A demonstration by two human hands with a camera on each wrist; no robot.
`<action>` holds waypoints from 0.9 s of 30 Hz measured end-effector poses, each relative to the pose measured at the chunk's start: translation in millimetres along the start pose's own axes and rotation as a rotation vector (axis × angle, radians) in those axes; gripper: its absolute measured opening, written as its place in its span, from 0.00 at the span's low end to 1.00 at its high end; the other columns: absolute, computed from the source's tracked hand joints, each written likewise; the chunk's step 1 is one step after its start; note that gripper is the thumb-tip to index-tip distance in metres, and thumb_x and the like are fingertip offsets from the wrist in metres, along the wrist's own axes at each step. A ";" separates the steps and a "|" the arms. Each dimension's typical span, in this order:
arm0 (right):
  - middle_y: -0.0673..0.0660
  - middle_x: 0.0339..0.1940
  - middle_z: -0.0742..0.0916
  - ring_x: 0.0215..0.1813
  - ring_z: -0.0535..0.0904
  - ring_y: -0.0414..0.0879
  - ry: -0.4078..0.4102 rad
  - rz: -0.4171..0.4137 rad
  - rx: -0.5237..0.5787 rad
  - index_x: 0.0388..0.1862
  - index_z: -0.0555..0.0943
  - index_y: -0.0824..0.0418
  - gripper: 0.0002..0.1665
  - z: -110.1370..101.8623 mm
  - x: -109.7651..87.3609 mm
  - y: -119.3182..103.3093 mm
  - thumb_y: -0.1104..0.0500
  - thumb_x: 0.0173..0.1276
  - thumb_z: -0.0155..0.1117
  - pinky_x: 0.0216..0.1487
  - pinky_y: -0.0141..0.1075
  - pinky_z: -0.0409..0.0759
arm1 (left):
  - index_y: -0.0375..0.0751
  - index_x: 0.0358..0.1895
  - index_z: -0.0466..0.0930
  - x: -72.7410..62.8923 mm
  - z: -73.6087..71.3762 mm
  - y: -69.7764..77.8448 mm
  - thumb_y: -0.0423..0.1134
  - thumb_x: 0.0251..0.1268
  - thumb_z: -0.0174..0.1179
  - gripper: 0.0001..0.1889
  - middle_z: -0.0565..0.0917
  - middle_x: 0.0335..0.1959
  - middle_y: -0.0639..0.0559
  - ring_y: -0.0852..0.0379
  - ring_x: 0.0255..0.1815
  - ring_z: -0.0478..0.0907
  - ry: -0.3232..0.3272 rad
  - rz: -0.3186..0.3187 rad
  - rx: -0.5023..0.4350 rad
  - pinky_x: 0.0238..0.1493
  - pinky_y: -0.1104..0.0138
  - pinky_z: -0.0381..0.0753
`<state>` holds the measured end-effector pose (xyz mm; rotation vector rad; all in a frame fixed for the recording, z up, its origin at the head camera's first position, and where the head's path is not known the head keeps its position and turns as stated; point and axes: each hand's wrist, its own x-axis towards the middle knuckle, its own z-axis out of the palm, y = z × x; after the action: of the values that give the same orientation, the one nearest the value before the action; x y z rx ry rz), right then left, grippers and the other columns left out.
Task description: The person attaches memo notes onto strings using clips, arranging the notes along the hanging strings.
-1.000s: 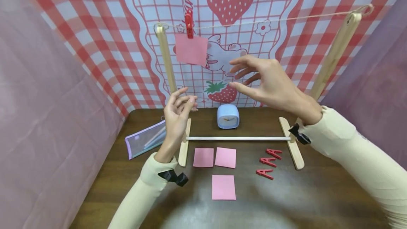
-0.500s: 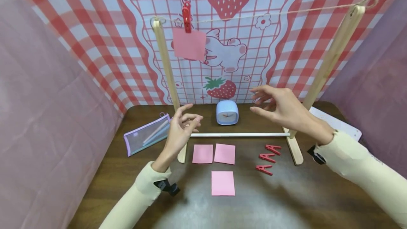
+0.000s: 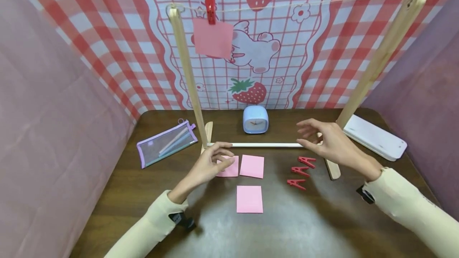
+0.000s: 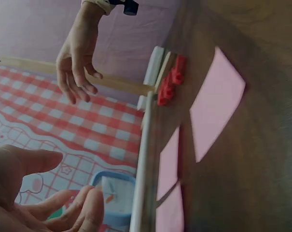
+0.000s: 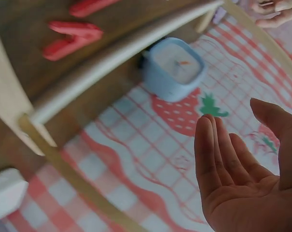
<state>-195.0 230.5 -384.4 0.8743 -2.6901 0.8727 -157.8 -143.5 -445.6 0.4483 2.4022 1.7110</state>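
Observation:
My left hand hovers over the left pink sticky note, its fingers loosely bent around nothing. A second pink note lies beside that one, and a third note lies closer to me. My right hand, relaxed and holding nothing, is just above and behind several red clothespins on the table. Overhead, a red clothespin clips one pink note to a string. In the right wrist view the right thumb and fingers are spread apart.
Wooden posts hold up the string, and a white rod joins their feet. Behind the rod stands a blue clock. A mesh pencil pouch lies at left, a white case at right.
Both hands have come down from near the string toward the table, the left over the notes, the right toward the clothespins. The head view has tilted further down.

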 end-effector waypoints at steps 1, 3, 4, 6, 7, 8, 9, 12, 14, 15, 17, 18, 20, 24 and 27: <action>0.53 0.44 0.94 0.41 0.91 0.45 -0.008 0.005 0.004 0.58 0.83 0.59 0.23 2.2 -3.1 4.1 0.60 0.65 0.77 0.35 0.34 0.88 | 0.32 0.66 0.75 -2.7 0.6 -1.4 0.33 0.70 0.67 0.23 0.85 0.55 0.29 0.39 0.49 0.87 -0.009 -0.004 0.018 0.43 0.61 0.91; 0.53 0.45 0.94 0.42 0.91 0.45 -0.025 0.019 0.015 0.58 0.83 0.59 0.22 6.6 -9.3 11.9 0.60 0.66 0.76 0.36 0.36 0.89 | 0.30 0.64 0.76 -7.6 1.8 -4.5 0.34 0.70 0.67 0.22 0.85 0.54 0.29 0.41 0.49 0.87 -0.028 -0.006 0.051 0.42 0.69 0.88; 0.54 0.45 0.94 0.42 0.91 0.45 -0.034 0.030 0.024 0.58 0.83 0.60 0.22 8.8 -12.4 15.7 0.60 0.66 0.76 0.36 0.37 0.90 | 0.29 0.63 0.77 -9.9 2.5 -6.3 0.35 0.71 0.67 0.22 0.85 0.54 0.29 0.42 0.48 0.87 -0.036 -0.005 0.067 0.42 0.71 0.87; 0.55 0.46 0.93 0.42 0.91 0.43 -0.051 0.054 0.035 0.58 0.83 0.60 0.21 12.8 -18.2 22.9 0.60 0.67 0.76 0.37 0.37 0.90 | 0.28 0.62 0.77 -13.4 4.1 -10.3 0.36 0.71 0.67 0.22 0.86 0.53 0.29 0.42 0.47 0.87 -0.055 -0.002 0.090 0.41 0.72 0.87; 0.56 0.46 0.93 0.42 0.91 0.42 -0.055 0.065 0.036 0.58 0.83 0.60 0.21 14.4 -20.8 26.2 0.59 0.67 0.76 0.37 0.36 0.89 | 0.28 0.61 0.78 -15.3 5.1 -11.6 0.36 0.70 0.67 0.22 0.86 0.52 0.30 0.43 0.46 0.87 -0.060 -0.004 0.100 0.41 0.72 0.87; 0.57 0.46 0.93 0.42 0.91 0.42 -0.056 0.073 0.036 0.58 0.83 0.61 0.21 16.1 -23.3 29.7 0.59 0.67 0.76 0.36 0.37 0.89 | 0.28 0.61 0.78 -16.6 6.6 -13.4 0.36 0.70 0.67 0.21 0.87 0.51 0.31 0.44 0.46 0.87 -0.063 -0.002 0.110 0.42 0.71 0.87; 0.58 0.46 0.93 0.41 0.91 0.41 -0.056 0.083 0.039 0.57 0.84 0.61 0.21 17.9 -25.6 33.1 0.59 0.67 0.76 0.36 0.38 0.90 | 0.28 0.60 0.79 -17.8 8.4 -15.3 0.35 0.69 0.67 0.20 0.87 0.50 0.31 0.45 0.46 0.87 -0.063 -0.001 0.119 0.43 0.70 0.88; 0.58 0.44 0.93 0.41 0.91 0.40 -0.053 0.099 0.034 0.55 0.84 0.61 0.20 23.1 -31.9 43.0 0.59 0.66 0.77 0.36 0.37 0.88 | 0.29 0.58 0.80 -21.2 15.0 -19.9 0.34 0.67 0.69 0.19 0.88 0.49 0.33 0.46 0.45 0.87 -0.067 -0.010 0.146 0.45 0.68 0.88; 0.58 0.44 0.93 0.41 0.92 0.42 -0.054 0.101 0.039 0.53 0.85 0.62 0.18 26.2 -35.3 49.0 0.60 0.66 0.77 0.36 0.39 0.89 | 0.30 0.57 0.81 -22.6 19.7 -22.2 0.34 0.66 0.70 0.19 0.88 0.48 0.34 0.44 0.45 0.87 -0.078 -0.009 0.170 0.44 0.67 0.88; 0.58 0.43 0.93 0.41 0.92 0.43 -0.054 0.103 0.043 0.52 0.85 0.63 0.18 27.4 -37.2 51.7 0.60 0.66 0.77 0.37 0.39 0.90 | 0.30 0.56 0.81 -23.3 21.9 -23.1 0.34 0.66 0.70 0.19 0.88 0.48 0.35 0.43 0.45 0.88 -0.085 -0.003 0.185 0.44 0.66 0.89; 0.58 0.43 0.93 0.42 0.92 0.46 -0.058 0.113 0.048 0.51 0.86 0.63 0.17 29.4 -40.8 56.2 0.60 0.65 0.77 0.38 0.39 0.90 | 0.31 0.56 0.81 -24.6 25.9 -24.6 0.35 0.66 0.71 0.19 0.88 0.48 0.35 0.40 0.46 0.87 -0.101 0.014 0.206 0.45 0.62 0.90; 0.58 0.43 0.93 0.42 0.92 0.48 -0.062 0.123 0.055 0.51 0.86 0.63 0.16 30.3 -42.5 58.0 0.60 0.65 0.77 0.39 0.39 0.90 | 0.31 0.56 0.81 -25.3 27.6 -25.1 0.35 0.65 0.72 0.19 0.88 0.48 0.35 0.39 0.46 0.87 -0.107 0.026 0.216 0.47 0.59 0.90; 0.58 0.44 0.93 0.43 0.91 0.50 -0.072 0.138 0.059 0.50 0.86 0.63 0.17 32.8 -46.0 61.9 0.60 0.65 0.78 0.39 0.39 0.90 | 0.31 0.56 0.81 -26.6 30.4 -25.8 0.35 0.64 0.72 0.20 0.88 0.48 0.35 0.38 0.46 0.86 -0.115 0.040 0.234 0.49 0.55 0.90; 0.61 0.47 0.93 0.45 0.91 0.54 -0.109 0.164 0.081 0.53 0.85 0.65 0.19 39.1 -51.9 68.1 0.59 0.65 0.78 0.41 0.39 0.91 | 0.33 0.55 0.82 -29.7 34.6 -28.4 0.36 0.60 0.76 0.22 0.87 0.48 0.37 0.40 0.46 0.85 -0.129 0.031 0.278 0.51 0.56 0.88; 0.62 0.47 0.92 0.46 0.91 0.56 -0.121 0.164 0.091 0.53 0.85 0.66 0.20 43.4 -55.4 70.9 0.61 0.65 0.78 0.43 0.40 0.91 | 0.34 0.55 0.83 -31.3 37.0 -31.5 0.36 0.57 0.78 0.23 0.87 0.48 0.39 0.43 0.45 0.84 -0.137 0.030 0.309 0.49 0.60 0.87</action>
<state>-191.3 278.1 -472.1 0.7561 -2.8803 1.0138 -122.0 -130.3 -489.0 0.6227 2.5748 1.2735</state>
